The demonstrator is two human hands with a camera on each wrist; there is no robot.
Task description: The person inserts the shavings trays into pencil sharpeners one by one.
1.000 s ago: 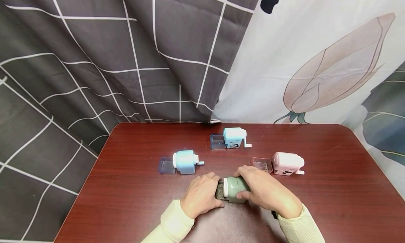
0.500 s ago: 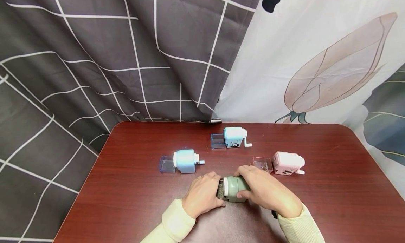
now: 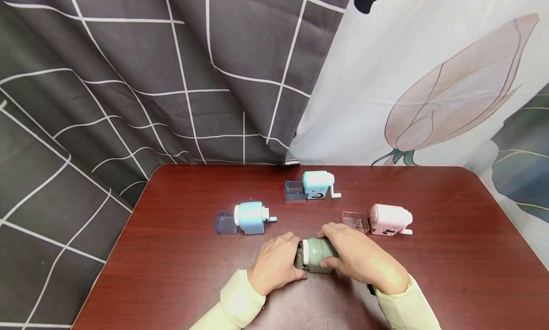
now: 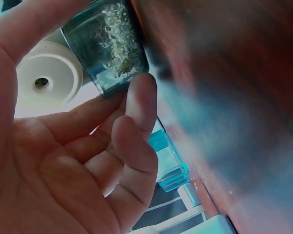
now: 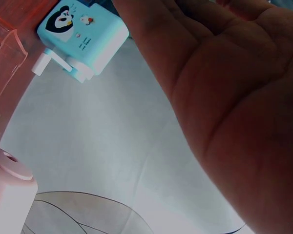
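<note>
Head view: I saw 4 crank pencil sharpeners on the dark red table [image 3: 180,273]; the green sharpener [image 3: 319,255] sat nearest me, between both hands.
Right hand: my right hand [image 3: 358,258] was curled over the green body from above, fingers wrapped round it, pinning it to the table.
Left hand: my left hand [image 3: 274,263] pinched the shavings drawer [image 4: 110,46] at the sharpener's left end; in the left wrist view my fingertips [image 4: 141,90] touched its clear wall, and curls of shavings showed inside.
Drawer seating: it looked only partly out of the body; how far, I could not tell.
How I judged it best done: I reckoned the body should stay pressed flat while the drawer travelled straight along its slide, level, so no shavings spilled.
Risk: a tilted or jerked drawer would probably scatter its contents.
Neighbours: the pale blue sharpener [image 3: 250,218], the penguin-marked blue sharpener [image 3: 317,184] and the pink sharpener [image 3: 389,219] stood apart behind, each with its clear drawer pulled out beside it.
</note>
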